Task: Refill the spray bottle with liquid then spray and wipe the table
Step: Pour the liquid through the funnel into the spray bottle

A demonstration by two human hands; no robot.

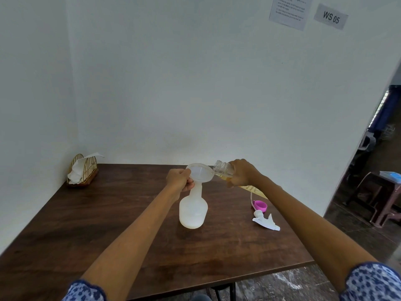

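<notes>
Two hands work mid-table: the left hand (179, 178) pinches the rim of a funnel (200, 173) seated in the upright spray bottle (193, 210). At its three o'clock, the right hand (240, 173) grips a tilted refill bottle (222, 169), mouth touching the funnel. The spray head (265, 221) lies at four o'clock on the table (108, 224).

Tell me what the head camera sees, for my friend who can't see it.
A right hand tips a clear refill bottle over a funnel that the left hand steadies on a white spray bottle. The trigger sprayer lies nearby on the table.
</notes>
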